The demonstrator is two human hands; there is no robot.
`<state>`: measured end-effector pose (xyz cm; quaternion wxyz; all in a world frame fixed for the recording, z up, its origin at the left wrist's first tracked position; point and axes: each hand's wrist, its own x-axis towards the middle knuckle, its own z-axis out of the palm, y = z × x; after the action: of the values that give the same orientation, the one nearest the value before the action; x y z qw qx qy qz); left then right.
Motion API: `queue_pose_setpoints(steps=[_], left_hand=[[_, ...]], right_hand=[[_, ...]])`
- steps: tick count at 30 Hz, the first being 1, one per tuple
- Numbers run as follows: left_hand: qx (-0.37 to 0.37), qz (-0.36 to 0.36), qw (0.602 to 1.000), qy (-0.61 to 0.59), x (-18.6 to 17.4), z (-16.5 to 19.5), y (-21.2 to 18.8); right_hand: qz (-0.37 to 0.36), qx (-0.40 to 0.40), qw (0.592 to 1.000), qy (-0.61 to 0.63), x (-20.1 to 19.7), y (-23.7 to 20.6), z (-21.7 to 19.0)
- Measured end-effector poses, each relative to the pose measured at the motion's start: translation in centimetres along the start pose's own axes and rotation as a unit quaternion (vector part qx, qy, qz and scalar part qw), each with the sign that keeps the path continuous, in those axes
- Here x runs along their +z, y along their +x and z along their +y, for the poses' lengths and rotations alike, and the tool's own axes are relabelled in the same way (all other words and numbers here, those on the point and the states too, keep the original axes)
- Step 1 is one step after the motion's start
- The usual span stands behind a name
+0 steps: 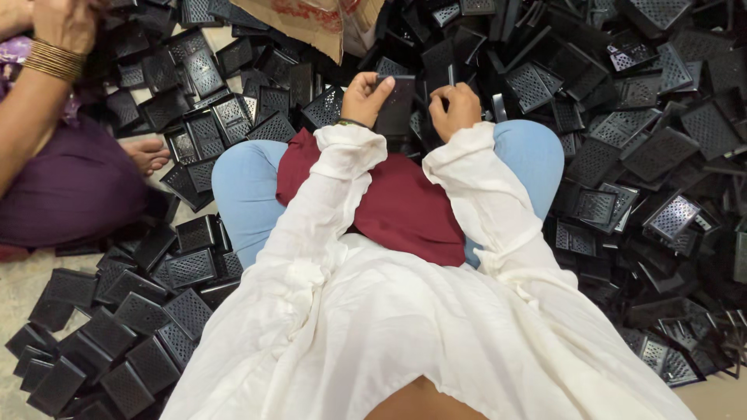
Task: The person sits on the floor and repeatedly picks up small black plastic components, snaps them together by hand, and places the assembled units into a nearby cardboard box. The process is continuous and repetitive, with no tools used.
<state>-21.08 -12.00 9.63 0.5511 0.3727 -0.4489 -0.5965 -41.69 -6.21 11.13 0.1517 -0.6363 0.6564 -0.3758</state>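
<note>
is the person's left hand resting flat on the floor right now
No, the left hand is raised above the lap, gripping a black perforated panel beside the right hand.

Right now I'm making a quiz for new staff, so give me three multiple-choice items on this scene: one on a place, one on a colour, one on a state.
1. Where does the dark red cloth lie?
A. On the person's lap
B. On the cardboard
C. Over the co-worker's arm

2. What colour are the perforated plastic panels heaped on the floor?
A. White
B. Black
C. Yellow

3. What is the left hand doing?
A. Resting flat on the knee
B. Hanging empty
C. Gripping a black panel held upright

Answers:
1 A, the cloth is spread between the blue-clad knees.
2 B, every panel in the pile is black.
3 C, the left hand's fingers wrap the panel's edge, while the right hand is closed beside it.
</note>
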Motion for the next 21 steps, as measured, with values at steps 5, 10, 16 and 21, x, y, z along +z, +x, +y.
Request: queue_pose_setpoints(steps=[5, 10, 16, 21], left_hand=[[-0.012, 0.105, 0.990, 0.092, -2.2, -0.9, 0.2], [-0.018, 0.081, 0.979, -0.185, -6.5, -0.4, 0.1], [-0.132, -0.069, 0.961, -0.232, -4.5, -0.6, -1.4], [-0.075, -0.077, 0.993, 0.042, -1.3, -1.3, -0.8]], right_hand=[[0.004, 0.014, 0.998, -0.069, 0.3, 0.2, 1.6], [0.055, -0.100, 0.993, 0.015, -2.6, 0.0, 3.0], [0.084, -0.038, 0.995, -0.045, -6.7, 0.4, 5.3], [0.095, -0.086, 0.991, -0.024, -10.5, -0.6, 5.8]])
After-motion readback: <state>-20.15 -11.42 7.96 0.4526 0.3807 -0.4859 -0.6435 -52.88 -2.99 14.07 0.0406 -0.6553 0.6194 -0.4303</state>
